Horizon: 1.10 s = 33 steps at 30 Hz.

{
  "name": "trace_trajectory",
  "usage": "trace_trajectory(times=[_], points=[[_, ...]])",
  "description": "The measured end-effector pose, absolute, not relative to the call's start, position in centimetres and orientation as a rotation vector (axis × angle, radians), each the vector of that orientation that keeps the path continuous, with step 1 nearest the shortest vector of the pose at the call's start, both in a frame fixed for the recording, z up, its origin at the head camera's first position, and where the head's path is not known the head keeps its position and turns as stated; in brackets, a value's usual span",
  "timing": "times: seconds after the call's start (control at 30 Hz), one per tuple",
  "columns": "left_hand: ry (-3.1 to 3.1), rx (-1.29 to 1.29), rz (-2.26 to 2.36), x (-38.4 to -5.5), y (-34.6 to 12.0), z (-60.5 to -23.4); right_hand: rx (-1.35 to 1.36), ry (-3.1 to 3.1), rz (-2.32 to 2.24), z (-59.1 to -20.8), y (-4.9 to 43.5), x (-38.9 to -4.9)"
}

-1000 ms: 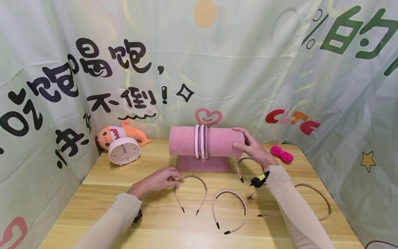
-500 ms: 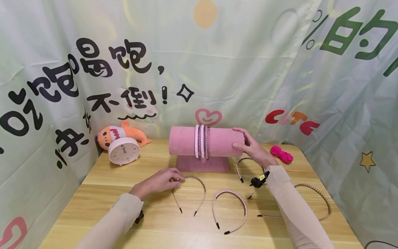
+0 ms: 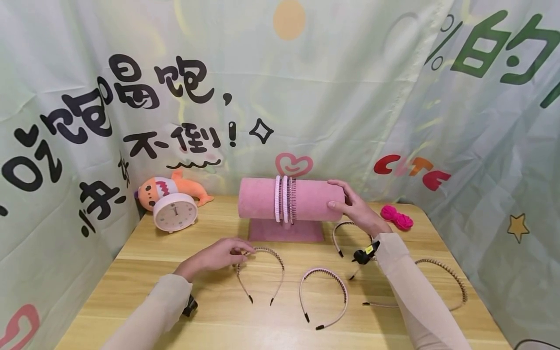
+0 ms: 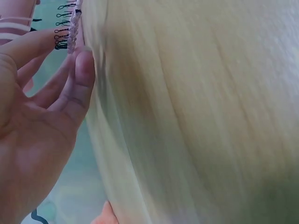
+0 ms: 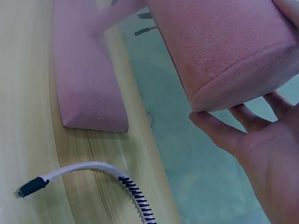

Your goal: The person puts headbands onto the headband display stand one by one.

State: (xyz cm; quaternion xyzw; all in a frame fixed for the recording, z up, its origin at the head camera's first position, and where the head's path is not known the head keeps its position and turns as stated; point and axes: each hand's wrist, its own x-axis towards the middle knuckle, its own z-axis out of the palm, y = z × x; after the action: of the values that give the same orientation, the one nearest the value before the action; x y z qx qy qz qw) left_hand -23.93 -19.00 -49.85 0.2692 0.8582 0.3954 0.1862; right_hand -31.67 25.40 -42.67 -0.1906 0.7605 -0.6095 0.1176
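In the head view my left hand (image 3: 218,255) pinches the upper left part of a thin toothed headband (image 3: 283,268), which lies on the table with both ends toward me. The left wrist view shows the thumb and fingertips at the dark-toothed headband (image 4: 72,28). My right hand (image 3: 356,206) grips the right end of a pink padded roll-shaped display stand (image 3: 262,197), thumb in front and fingers over the top. Several headbands (image 3: 277,199), white and thin-toothed, sit around the roll's middle. In the right wrist view the fingers (image 5: 217,130) touch the roll's end.
A pale pink headband (image 3: 323,270) lies in front of the stand. Another headband (image 3: 336,238) lies beside its base and a brown one (image 3: 459,279) at the right, partly under the sleeve. A white clock (image 3: 175,214), orange plush (image 3: 197,189) and pink yarn (image 3: 395,217) stand behind.
My left hand has moved left, and the headband has slid left with it. My right hand stays on the roll's end, and the stand has not moved.
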Motion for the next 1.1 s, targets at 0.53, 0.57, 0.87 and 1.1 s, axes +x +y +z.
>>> trace_trajectory(times=[0.53,0.57,0.87,1.1], points=[[2.152,0.655,1.289,-23.7,-20.5,-49.9,-0.57,2.221,-1.795,-42.8,25.4,-31.8],[2.135,0.651,1.292,-23.6,-20.7,-49.9,-0.57,2.222,-1.795,-42.8,25.4,-31.8],[2.068,0.62,1.273,-23.1,-21.8,-49.4,-0.576,2.22,-1.799,-42.7,25.4,-31.8],[2.124,0.64,1.253,-23.2,-22.7,-49.7,-0.566,2.223,-1.793,-42.7,25.4,-31.7]])
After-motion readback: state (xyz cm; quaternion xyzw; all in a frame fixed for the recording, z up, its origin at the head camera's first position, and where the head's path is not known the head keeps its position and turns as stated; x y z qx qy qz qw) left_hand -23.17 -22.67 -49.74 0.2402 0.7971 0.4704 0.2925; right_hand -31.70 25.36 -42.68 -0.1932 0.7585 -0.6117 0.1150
